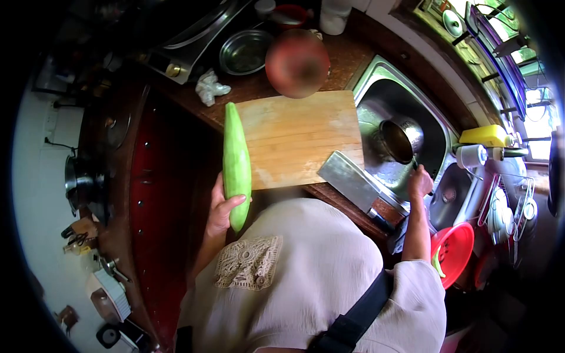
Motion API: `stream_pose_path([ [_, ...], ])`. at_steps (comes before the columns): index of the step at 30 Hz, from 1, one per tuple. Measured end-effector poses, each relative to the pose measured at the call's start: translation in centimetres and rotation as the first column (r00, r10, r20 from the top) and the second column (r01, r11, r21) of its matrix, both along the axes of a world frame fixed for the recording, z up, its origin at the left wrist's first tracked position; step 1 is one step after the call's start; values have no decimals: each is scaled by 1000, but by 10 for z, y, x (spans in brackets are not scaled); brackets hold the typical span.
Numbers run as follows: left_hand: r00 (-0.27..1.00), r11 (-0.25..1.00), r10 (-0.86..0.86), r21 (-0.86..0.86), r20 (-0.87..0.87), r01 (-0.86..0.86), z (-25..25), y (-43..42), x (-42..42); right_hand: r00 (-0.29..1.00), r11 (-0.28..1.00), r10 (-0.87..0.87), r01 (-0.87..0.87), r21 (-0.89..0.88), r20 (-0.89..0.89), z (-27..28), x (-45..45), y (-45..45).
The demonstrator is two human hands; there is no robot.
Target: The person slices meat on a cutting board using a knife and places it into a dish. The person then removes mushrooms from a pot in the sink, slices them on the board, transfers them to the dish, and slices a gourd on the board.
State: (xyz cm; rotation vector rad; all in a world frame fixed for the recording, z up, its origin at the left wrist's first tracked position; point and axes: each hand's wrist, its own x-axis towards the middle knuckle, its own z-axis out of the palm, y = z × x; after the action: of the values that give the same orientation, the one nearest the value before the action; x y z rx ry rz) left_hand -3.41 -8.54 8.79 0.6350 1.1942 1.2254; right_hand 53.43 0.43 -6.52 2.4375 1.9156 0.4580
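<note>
Glaring window [539, 99]; dark, warped edges

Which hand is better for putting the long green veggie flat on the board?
Probably the left hand: it already holds the veggie, right by the board's left edge. The right hand is over at the sink, seemingly gripping the pan's handle.

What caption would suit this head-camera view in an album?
Left hand holding a long green vegetable near a wooden board, right hand gripping a handled pot at the sink.

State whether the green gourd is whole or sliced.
Whole, as far as shows: the gourd runs unbroken from end to end in the left hand.
</note>
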Motion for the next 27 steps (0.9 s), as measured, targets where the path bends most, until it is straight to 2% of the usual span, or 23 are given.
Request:
stream_pose_path([
  [1,1000,1000,1,0,13,-1,0,0,-1,976,957,176,-200,210,129,-29,24,-10],
  [4,996,999,-50,5,72,50,-6,-3,-8,993,997,-74,72,18,96,1,14,-11],
  [8,954,996,-84,-7,288,90,-4,-5,-14,996,985,-40,27,168,77,11,13,-16],
  [11,904,993,-113,23,412,114,-12,-6,-17,964,872,118,-216,438,239,4,12,-13],
  [14,895,989,-144,45,423,137,-13,-8,-20,987,889,104,-149,433,126,-92,64,-14],
  [15,903,989,-148,41,403,144,-13,-10,-21,996,952,57,-74,296,65,-80,47,-14],
  [17,913,984,-175,43,368,171,-14,-12,-22,958,969,-7,77,235,-286,-89,32,-2],
  [19,917,974,-225,57,329,218,-14,-10,-24,873,993,-73,107,43,-482,-46,-3,9],
  [21,912,962,-271,48,309,270,-9,-7,-23,763,998,-18,48,30,-646,-54,-6,17],
  [23,902,947,-315,42,294,317,-6,-4,-22,406,981,-178,148,-128,-896,-34,-31,22],
  [24,895,937,-343,37,284,347,-6,-2,-23,360,958,-276,176,-226,-891,-26,-42,27],
  [25,888,926,-370,31,274,377,-7,-1,-23,381,943,-330,179,-282,-863,-25,-49,29],
  [27,871,899,-430,26,236,437,-7,4,-23,336,934,-357,145,-326,-872,-36,-54,34],
])
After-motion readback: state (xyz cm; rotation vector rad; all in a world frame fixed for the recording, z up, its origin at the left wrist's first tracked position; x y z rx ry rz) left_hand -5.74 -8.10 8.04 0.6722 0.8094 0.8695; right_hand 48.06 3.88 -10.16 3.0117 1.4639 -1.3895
